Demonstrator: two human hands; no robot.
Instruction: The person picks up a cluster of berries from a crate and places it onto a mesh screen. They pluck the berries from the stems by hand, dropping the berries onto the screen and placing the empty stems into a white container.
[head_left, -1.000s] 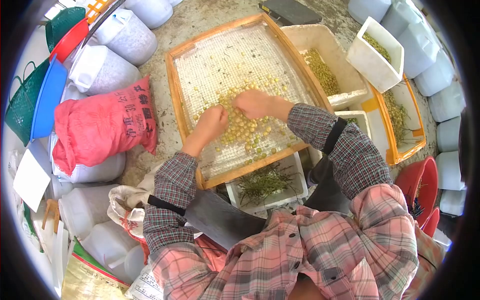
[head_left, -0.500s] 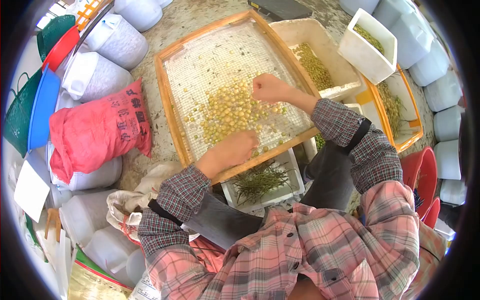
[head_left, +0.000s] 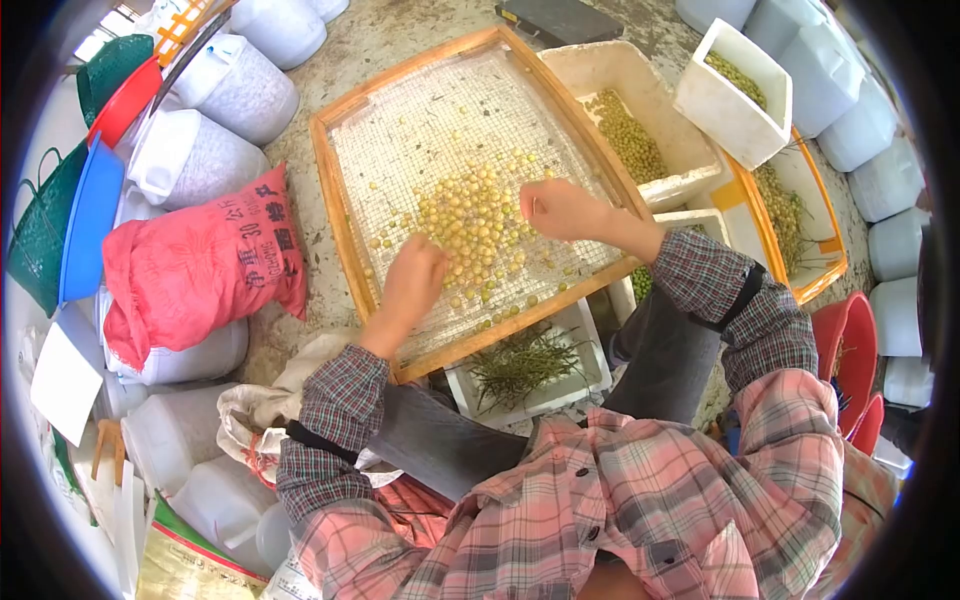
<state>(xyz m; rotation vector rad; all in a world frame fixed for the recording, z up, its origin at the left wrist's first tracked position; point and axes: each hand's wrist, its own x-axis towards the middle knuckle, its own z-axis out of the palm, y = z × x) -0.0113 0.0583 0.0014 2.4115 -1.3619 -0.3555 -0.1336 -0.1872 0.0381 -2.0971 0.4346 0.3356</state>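
A wood-framed mesh screen (head_left: 400,130) lies tilted before my knees, with a heap of small round yellow-green fruits (head_left: 475,215) in its middle. Over the left edge of the heap is my left hand (head_left: 413,280), its fingers curled together. My right hand (head_left: 565,210) sits at the right edge of the heap, thumb and fingers pinched. Whatever either hand may hold is too small or hidden to make out. A few greener fruits lie along the screen's near side.
Beneath the near edge, a white box (head_left: 570,385) holds dark green stems (head_left: 520,365). Foam boxes (head_left: 690,165) with fruits stand right, beside an orange-rimmed crate (head_left: 835,255). Left are a red woven sack (head_left: 200,265), white buckets (head_left: 235,85) and a blue basin (head_left: 90,220).
My left hand has moved left and away from me, off the near edge of the heap. My right hand has shifted slightly right and toward me. Fruits near the front edge are now uncovered.
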